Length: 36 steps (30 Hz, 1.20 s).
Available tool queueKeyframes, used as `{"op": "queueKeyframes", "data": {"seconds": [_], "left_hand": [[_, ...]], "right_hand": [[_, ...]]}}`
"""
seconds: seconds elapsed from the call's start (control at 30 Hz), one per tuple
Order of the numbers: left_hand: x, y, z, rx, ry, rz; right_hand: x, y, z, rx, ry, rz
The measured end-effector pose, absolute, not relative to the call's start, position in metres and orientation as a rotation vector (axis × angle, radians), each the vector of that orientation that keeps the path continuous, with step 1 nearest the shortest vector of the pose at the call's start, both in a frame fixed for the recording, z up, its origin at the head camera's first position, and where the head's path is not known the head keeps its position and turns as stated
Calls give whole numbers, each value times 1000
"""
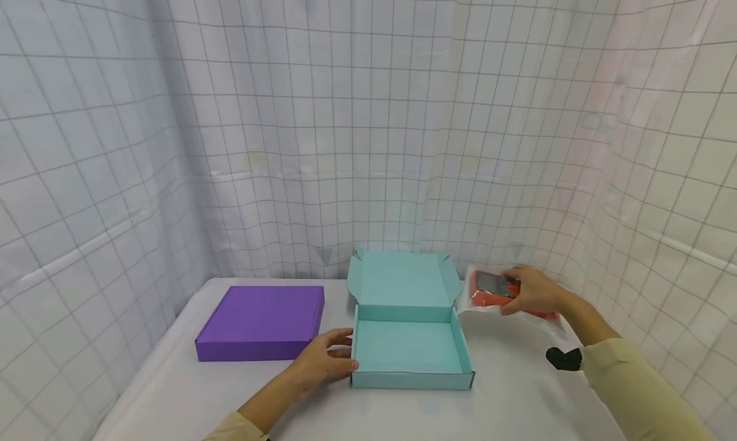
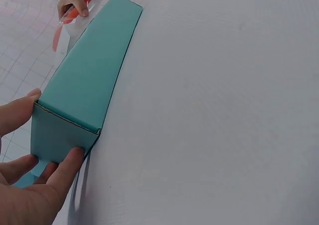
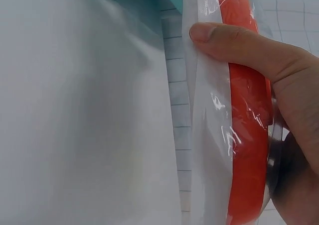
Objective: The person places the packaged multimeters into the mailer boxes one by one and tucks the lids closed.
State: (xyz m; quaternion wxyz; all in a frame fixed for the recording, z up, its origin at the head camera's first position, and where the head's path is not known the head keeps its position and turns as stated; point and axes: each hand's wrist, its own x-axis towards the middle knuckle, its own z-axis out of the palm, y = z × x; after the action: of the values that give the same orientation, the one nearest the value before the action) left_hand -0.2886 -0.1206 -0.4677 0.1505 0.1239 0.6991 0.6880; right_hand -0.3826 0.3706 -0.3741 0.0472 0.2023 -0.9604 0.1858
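An open, shallow light-teal cardboard box (image 1: 410, 381) stands on the table, its lid raised at the back and its inside bare. My left hand (image 1: 324, 359) touches the box's left side, its fingertips against the side wall near the front corner in the left wrist view. At the box's right, my right hand (image 1: 532, 290) grips an orange-red item in a clear plastic bag (image 1: 486, 290). A dark grey patch shows on its upper face. In the right wrist view the thumb presses the bag's pale side, and the other fingers are mostly hidden behind the orange-red item (image 3: 246, 135).
A closed purple box (image 1: 261, 316) lies left of the teal box. The table has a white cover (image 1: 507, 390). White grid-patterned curtains (image 1: 391, 121) hang at the back and both sides, close behind the teal lid and the bagged item.
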Motion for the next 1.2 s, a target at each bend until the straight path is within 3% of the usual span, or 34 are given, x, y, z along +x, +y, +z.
{"op": "queueKeyframes", "data": {"seconds": [1.2], "left_hand": [[-287,-118,-466,347,2020,1978]], "right_hand": [[-375,280,-387,914,-2913,546]]}}
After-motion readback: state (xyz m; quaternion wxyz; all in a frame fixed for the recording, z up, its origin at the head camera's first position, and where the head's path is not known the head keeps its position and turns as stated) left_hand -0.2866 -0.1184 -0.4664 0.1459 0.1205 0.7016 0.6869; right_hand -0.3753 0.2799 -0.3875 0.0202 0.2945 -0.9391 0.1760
